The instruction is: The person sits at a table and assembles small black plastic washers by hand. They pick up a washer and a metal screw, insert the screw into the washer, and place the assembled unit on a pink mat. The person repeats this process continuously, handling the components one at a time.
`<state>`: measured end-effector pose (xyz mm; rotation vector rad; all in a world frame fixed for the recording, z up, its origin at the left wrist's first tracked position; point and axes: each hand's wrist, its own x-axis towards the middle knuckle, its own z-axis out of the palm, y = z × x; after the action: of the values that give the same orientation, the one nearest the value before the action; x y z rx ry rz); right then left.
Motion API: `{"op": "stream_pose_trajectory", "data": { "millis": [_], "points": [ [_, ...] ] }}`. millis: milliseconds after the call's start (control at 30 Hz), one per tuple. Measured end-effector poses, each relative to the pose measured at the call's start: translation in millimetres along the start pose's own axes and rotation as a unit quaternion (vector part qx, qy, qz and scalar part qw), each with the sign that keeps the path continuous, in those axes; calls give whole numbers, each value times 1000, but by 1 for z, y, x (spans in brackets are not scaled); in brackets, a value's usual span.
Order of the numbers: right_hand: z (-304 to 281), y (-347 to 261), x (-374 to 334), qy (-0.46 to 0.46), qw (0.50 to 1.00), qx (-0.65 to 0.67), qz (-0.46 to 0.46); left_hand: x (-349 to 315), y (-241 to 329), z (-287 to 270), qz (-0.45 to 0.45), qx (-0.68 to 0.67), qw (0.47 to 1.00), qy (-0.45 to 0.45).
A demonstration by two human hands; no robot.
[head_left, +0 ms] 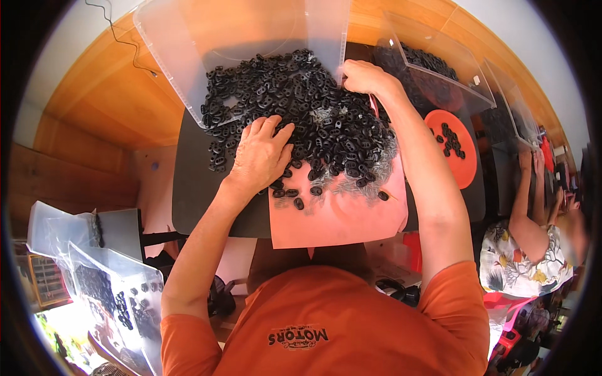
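Indoors | table [195,188], panelling [94,94] | left hand [258,153] spread on parts [342,141] | right hand [365,78] curled, hold unclear

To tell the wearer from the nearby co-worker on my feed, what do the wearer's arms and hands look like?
The left hand and right hand show no gloves or watches. Both forearms are uncovered below short, plain orange fabric sleeves.

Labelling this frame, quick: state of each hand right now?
Left hand: open, on the black pieces.
Right hand: curled at the tub's edge; grip can't be told.
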<state>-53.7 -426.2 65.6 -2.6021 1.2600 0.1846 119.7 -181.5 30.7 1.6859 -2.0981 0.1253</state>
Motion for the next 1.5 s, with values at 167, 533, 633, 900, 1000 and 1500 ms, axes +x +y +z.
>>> {"op": "stream_pose_trajectory", "data": {
  "millis": [167,533,633,900,1000,1500],
  "points": [
    [15,5,9,68,997,39,-18,1,0,4,-1,1,1000,6],
    [28,12,19,170,979,109,-22,8,-4,14,-14,7,1000,8],
    [26,7,17,177,978,106,-19,10,-8,18,-15,3,1000,14],
    [18,-3,13,181,979,90,3,21,-19,23,-6,0,1000,19],
    [16,-3,13,178,980,91,21,24,-20,23,-7,4,1000,15],
    [28,-22,-73,343,915,202,-68,23,-2,3,-5,29,999,31]
  ]
}}
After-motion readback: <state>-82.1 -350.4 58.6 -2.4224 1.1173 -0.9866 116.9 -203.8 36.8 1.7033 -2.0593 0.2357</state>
